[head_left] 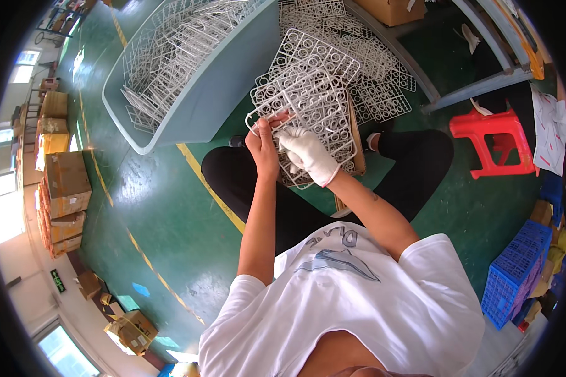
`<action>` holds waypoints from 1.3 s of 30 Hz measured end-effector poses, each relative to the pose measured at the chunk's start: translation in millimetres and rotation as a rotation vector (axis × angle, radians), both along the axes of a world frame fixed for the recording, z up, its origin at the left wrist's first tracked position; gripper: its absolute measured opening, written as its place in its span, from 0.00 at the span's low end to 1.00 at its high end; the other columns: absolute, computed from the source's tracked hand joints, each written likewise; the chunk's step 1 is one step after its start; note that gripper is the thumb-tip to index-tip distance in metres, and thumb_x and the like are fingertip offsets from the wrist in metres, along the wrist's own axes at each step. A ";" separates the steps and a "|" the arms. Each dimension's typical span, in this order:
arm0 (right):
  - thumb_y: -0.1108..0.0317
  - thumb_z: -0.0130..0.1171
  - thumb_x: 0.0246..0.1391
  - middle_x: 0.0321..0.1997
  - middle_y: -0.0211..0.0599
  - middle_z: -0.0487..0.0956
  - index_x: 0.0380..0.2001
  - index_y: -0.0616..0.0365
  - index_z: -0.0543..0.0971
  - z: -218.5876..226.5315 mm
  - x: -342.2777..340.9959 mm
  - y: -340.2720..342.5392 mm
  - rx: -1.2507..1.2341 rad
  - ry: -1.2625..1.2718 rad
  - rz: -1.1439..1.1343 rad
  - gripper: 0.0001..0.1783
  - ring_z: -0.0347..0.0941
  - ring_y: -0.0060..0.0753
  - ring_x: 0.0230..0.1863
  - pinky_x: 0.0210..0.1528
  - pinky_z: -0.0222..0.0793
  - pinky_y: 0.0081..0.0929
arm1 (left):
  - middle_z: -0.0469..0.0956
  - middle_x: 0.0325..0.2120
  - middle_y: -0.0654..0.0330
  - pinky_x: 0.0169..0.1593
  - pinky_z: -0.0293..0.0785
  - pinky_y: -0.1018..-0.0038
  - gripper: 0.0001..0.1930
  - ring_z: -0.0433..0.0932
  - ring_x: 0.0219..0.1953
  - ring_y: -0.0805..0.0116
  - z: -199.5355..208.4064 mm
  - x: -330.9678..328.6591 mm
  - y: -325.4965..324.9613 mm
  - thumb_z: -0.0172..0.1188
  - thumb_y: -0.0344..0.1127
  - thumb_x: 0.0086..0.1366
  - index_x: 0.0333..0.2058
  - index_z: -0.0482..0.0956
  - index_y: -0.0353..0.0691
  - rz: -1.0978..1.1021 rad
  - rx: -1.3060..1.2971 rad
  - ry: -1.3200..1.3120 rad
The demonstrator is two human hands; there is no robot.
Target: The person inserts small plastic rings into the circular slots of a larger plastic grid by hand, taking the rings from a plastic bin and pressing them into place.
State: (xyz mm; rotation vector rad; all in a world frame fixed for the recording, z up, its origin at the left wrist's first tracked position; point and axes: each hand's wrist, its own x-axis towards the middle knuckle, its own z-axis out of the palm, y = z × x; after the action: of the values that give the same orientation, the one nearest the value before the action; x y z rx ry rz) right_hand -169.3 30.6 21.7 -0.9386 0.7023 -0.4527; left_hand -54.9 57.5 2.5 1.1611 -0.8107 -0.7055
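A white plastic sprue frame with rows of small rings is held up in front of me, tilted. My bare left hand pinches its near left corner between thumb and fingers. Right beside it, my right hand, in a white glove, is closed at the frame's near edge; its fingertips are partly hidden. Below the frame, between my legs, stands an open cardboard box with more white ring parts in it. Further sprue frames lie heaped just beyond.
A large grey-blue tub full of white sprue frames stands at the front left. To the right are a red plastic stool, a metal frame and a blue crate. Cardboard boxes line the left wall.
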 end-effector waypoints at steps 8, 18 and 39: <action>0.61 0.46 0.60 0.13 0.19 0.63 0.29 0.58 0.73 31.0 -20.7 -5.2 0.099 -0.157 -0.098 0.13 0.52 0.09 0.07 0.11 0.61 0.11 | 0.79 0.30 0.56 0.44 0.67 0.78 0.24 0.75 0.35 0.72 -13.6 48.8 -0.8 0.41 0.45 0.69 0.33 0.76 0.26 0.168 0.049 0.059; 0.61 0.49 0.55 0.17 0.19 0.66 0.28 0.54 0.73 -57.0 -73.3 -10.0 0.220 0.359 -0.119 0.09 0.56 0.11 0.11 0.10 0.55 0.15 | 0.64 0.57 0.57 0.53 0.64 0.55 0.26 0.63 0.58 0.59 41.3 164.5 11.6 0.40 0.54 0.66 0.55 0.61 0.41 0.376 -0.301 0.402; 0.62 0.48 0.53 0.11 0.22 0.62 0.22 0.53 0.70 -118.5 -54.3 -28.4 0.467 0.646 -0.058 0.10 0.57 0.16 0.09 0.11 0.59 0.22 | 0.68 0.54 0.61 0.52 0.53 0.40 0.21 0.61 0.59 0.60 62.0 421.2 -132.7 0.39 0.50 0.68 0.55 0.65 0.48 0.539 -0.006 -0.260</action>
State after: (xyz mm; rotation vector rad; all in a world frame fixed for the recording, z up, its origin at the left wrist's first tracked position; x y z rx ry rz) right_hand -223.6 2.2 -96.8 -0.6109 1.3570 -0.0115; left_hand 366.3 -75.2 64.5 1.4066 -0.6665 -0.1074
